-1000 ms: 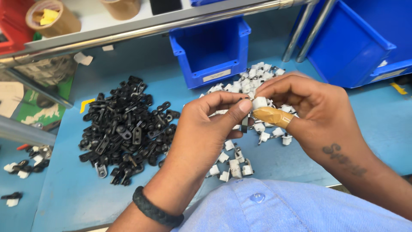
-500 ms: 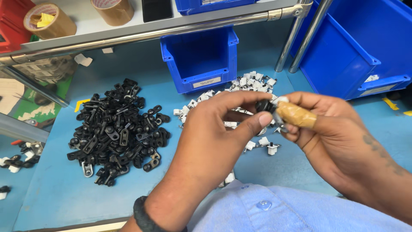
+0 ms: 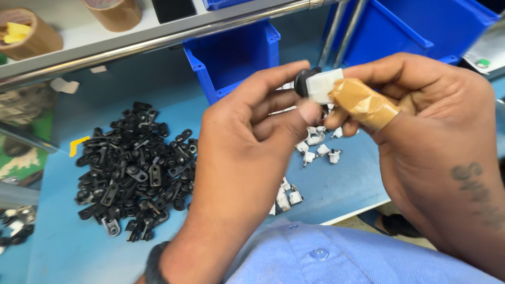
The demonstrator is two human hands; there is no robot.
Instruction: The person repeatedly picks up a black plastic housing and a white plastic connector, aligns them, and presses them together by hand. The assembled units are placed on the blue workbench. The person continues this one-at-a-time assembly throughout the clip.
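Note:
Both hands are raised close to the camera. My left hand pinches a small black plastic clip between thumb and forefinger. My right hand, its thumb wrapped in brown tape, grips a small white plastic piece pressed against the black clip. Below them on the blue table lies a big pile of black clips at the left. Loose white pieces are scattered under my hands, partly hidden.
A small blue bin stands behind the piles, a larger blue bin at the right. A metal shelf rail carries rolls of brown tape. A few assembled parts lie at the far left edge.
Both hands have lifted from the white pile toward the camera. The black clip and white piece now sit pressed together between the fingertips.

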